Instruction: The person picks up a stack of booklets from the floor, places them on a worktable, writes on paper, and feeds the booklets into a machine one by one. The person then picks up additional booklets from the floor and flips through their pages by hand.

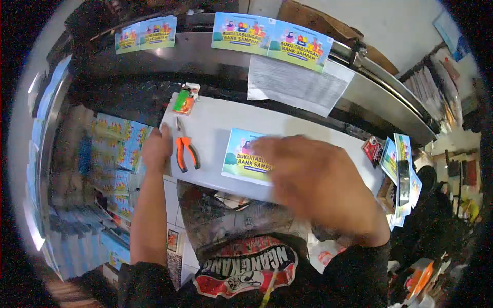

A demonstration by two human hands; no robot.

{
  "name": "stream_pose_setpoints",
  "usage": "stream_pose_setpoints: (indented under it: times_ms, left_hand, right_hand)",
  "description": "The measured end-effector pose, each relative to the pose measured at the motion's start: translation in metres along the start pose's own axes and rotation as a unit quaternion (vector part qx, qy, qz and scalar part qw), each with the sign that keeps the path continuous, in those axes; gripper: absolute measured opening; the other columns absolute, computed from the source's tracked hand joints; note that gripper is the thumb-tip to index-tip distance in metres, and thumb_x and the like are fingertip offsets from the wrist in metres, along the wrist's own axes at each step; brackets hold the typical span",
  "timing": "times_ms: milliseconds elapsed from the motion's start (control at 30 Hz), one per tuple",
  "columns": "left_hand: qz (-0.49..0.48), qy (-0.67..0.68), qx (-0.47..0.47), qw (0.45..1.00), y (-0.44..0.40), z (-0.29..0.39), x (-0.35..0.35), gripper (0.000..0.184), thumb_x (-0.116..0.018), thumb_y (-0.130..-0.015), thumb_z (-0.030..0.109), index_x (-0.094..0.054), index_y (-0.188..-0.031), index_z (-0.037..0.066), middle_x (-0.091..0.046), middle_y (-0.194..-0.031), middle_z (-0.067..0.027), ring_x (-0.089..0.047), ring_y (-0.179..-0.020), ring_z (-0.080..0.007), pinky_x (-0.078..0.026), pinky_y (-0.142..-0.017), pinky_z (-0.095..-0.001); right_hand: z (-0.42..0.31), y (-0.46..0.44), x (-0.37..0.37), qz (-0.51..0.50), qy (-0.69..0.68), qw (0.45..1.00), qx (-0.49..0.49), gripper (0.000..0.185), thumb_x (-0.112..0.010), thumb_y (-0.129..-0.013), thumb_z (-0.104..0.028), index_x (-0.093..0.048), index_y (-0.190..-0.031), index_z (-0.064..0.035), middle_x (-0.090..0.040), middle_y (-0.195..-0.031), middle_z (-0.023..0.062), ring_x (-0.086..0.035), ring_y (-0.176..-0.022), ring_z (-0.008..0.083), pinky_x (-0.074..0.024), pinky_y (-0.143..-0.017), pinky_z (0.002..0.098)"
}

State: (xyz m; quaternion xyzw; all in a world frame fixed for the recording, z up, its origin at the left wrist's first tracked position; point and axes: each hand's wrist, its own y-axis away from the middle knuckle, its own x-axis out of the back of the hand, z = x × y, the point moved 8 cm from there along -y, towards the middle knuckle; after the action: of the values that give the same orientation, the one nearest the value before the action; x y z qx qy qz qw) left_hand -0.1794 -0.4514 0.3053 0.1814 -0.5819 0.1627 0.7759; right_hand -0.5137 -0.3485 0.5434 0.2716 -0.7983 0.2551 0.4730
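Note:
On the white board lies a printed booklet with a blue and green cover reading "Buku Tabungan Bank Sampah". My right hand, blurred by motion, is over its right part; whether the fingers hold it cannot be made out. My left hand is at the board's left edge, its fingers bent around that edge. Between my left hand and the booklet lie pliers with orange and black handles. A small green and orange box sits at the board's upper left corner.
Printed covers and a sheet of printed paper are on the metal surface behind the board. Stacks of booklets stand at the lower left. A red pack and more booklets are at the right.

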Motion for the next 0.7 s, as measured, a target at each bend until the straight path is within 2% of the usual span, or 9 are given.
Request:
stream_pose_setpoints:
  times_ms: [67,100,167,333,400,533,600,633,700]
  left_hand:
    - [-0.013,0.018,0.04,0.999,0.007,0.003,0.011,0.068,-0.029,-0.095,0.057,-0.061,-0.116,0.0,-0.062,-0.114,-0.029,-0.06,-0.107,-0.0446,-0.046,-0.093,-0.0521]
    - [0.001,0.014,0.014,1.0,0.005,0.003,0.009,0.067,-0.03,-0.096,0.056,-0.061,-0.115,-0.001,-0.062,-0.114,-0.029,-0.06,-0.107,-0.0448,-0.046,-0.093,-0.0524]
    - [0.014,0.012,-0.008,1.0,0.002,0.004,0.007,0.067,-0.03,-0.096,0.055,-0.061,-0.115,-0.001,-0.062,-0.113,-0.029,-0.06,-0.106,-0.045,-0.045,-0.092,-0.0526]
    - [-0.007,0.01,0.012,1.0,0.006,0.008,0.012,0.064,-0.032,-0.096,0.053,-0.062,-0.114,0.0,-0.064,-0.11,-0.0273,-0.061,-0.104,-0.0452,-0.046,-0.092,-0.0522]
    - [-0.012,0.016,0.016,1.0,0.005,0.004,0.008,0.063,-0.033,-0.095,0.053,-0.062,-0.114,0.0,-0.064,-0.109,-0.0277,-0.061,-0.104,-0.0448,-0.046,-0.092,-0.0521]
    - [-0.002,0.03,0.027,0.999,0.003,-0.001,0.007,0.061,-0.035,-0.095,0.053,-0.063,-0.112,0.001,-0.065,-0.104,-0.0295,-0.063,-0.102,-0.0432,-0.047,-0.09,-0.052]
    - [0.038,0.033,0.049,0.998,0.003,-0.007,0.011,0.06,-0.036,-0.094,0.053,-0.063,-0.109,0.001,-0.065,-0.1,-0.031,-0.064,-0.099,-0.0428,-0.049,-0.088,-0.0522]
    - [0.031,0.039,0.044,0.998,0.004,-0.004,0.013,0.06,-0.036,-0.094,0.053,-0.064,-0.108,0.001,-0.066,-0.099,-0.0302,-0.065,-0.096,-0.043,-0.049,-0.086,-0.0526]
    - [0.025,0.045,0.051,0.997,0.005,-0.004,0.013,0.06,-0.037,-0.094,0.053,-0.064,-0.107,0.001,-0.067,-0.097,-0.0295,-0.065,-0.094,-0.0432,-0.05,-0.085,-0.0531]
  right_hand:
    - [0.06,0.034,-0.041,-0.005,0.117,0.988,-0.105,0.052,-0.062,-0.085,-0.033,-0.054,-0.128,-0.0037,-0.055,-0.131,0.0159,-0.054,-0.117,0.0332,-0.0492,-0.094,0.0441]
    - [0.082,0.056,-0.062,-0.019,0.158,0.975,-0.155,0.055,-0.063,-0.085,-0.035,-0.053,-0.13,-0.0046,-0.052,-0.136,0.0155,-0.052,-0.121,0.0331,-0.0485,-0.095,0.0453]
    - [0.101,0.09,-0.098,-0.067,0.203,0.958,-0.189,0.063,-0.063,-0.085,-0.041,-0.05,-0.133,-0.0037,-0.044,-0.143,0.014,-0.045,-0.128,0.0327,-0.0454,-0.099,0.0475]
    - [0.09,0.117,-0.132,-0.095,0.158,0.959,-0.214,0.068,-0.066,-0.082,-0.042,-0.048,-0.135,-0.0042,-0.044,-0.143,0.013,-0.045,-0.128,0.0329,-0.0412,-0.102,0.0498]
    - [0.087,0.114,-0.127,-0.054,0.178,0.961,-0.205,0.066,-0.076,-0.074,-0.032,-0.053,-0.128,-0.0023,-0.051,-0.135,0.0121,-0.049,-0.122,0.0329,-0.0431,-0.099,0.0467]
    - [0.103,0.112,-0.133,-0.031,0.183,0.963,-0.193,0.065,-0.082,-0.067,-0.027,-0.057,-0.123,-0.0054,-0.054,-0.129,0.0106,-0.05,-0.121,0.0323,-0.043,-0.099,0.0467]
    - [0.113,0.108,-0.122,-0.036,0.074,0.981,-0.178,0.068,-0.086,-0.061,-0.025,-0.058,-0.12,-0.0063,-0.058,-0.121,0.0107,-0.056,-0.112,0.0307,-0.0474,-0.093,0.0428]
    - [0.115,0.101,-0.113,-0.039,0.076,0.983,-0.161,0.068,-0.086,-0.061,-0.025,-0.058,-0.12,-0.0063,-0.058,-0.121,0.0107,-0.056,-0.112,0.0307,-0.0474,-0.093,0.0428]
    - [0.132,0.095,-0.103,-0.073,-0.079,0.964,-0.244,0.061,-0.086,-0.061,-0.02,-0.061,-0.115,-0.0056,-0.062,-0.114,0.0124,-0.064,-0.097,0.029,-0.052,-0.085,0.0383]
